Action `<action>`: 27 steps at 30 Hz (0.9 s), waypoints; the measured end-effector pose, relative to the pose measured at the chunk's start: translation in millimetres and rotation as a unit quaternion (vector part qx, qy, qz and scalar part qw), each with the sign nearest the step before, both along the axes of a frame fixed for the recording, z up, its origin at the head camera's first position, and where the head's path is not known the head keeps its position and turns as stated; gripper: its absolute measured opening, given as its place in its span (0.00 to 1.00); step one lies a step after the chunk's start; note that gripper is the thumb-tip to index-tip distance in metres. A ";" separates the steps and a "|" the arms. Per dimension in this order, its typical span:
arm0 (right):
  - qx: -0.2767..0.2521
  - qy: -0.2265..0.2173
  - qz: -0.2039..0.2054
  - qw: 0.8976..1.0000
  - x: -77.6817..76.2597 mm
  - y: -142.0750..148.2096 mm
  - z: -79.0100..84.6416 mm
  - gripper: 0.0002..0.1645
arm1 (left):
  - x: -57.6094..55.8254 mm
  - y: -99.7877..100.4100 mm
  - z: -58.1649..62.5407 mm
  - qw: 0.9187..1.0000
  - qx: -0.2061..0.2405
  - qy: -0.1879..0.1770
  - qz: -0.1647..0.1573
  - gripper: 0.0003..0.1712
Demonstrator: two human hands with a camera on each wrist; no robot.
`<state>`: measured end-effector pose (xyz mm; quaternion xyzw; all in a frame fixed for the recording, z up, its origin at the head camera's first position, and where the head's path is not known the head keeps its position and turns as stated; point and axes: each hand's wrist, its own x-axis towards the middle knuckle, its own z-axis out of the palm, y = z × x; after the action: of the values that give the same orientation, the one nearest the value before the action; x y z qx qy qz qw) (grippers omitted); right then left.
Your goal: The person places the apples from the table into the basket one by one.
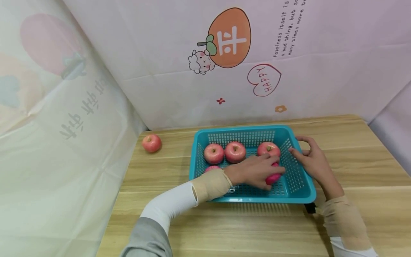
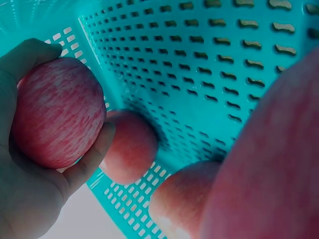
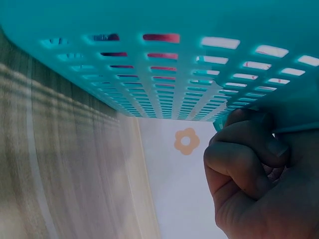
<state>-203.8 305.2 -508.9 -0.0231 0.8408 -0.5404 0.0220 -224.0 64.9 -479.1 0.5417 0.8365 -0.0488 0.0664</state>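
Note:
A turquoise plastic basket with latticed walls sits on the table. Reaching over its near left side, my left hand grips a red apple inside the right half; in the left wrist view, thumb and fingers curl round that striped apple. Just behind it is another apple. Two apples sit side by side at the back left, and one more is partly hidden by my left wrist. My right hand holds the basket's right rim, fingers curled outside in the right wrist view.
A lone apple lies at the table's far left corner. The wood-grain table meets a printed white cloth behind it, and another cloth hangs along the left. A small black object shows by my right wrist.

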 end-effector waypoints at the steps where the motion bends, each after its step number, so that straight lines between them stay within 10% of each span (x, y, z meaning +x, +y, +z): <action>1: 0.000 0.001 0.000 1.000 0.4 0.0 0.1 0.45 | 0.2 1.3 -0.5 1.000 -0.004 -0.001 0.000 0.39; 27: 0.000 0.003 0.000 1.000 -0.2 1.0 -2.6 0.44 | 1.6 18.6 -12.0 0.999 -0.045 0.003 -0.028 0.44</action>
<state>-204.0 306.1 -511.4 -0.0244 0.8408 -0.5405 0.0197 -222.4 83.6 -491.2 0.5610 0.8183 -0.0898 0.0871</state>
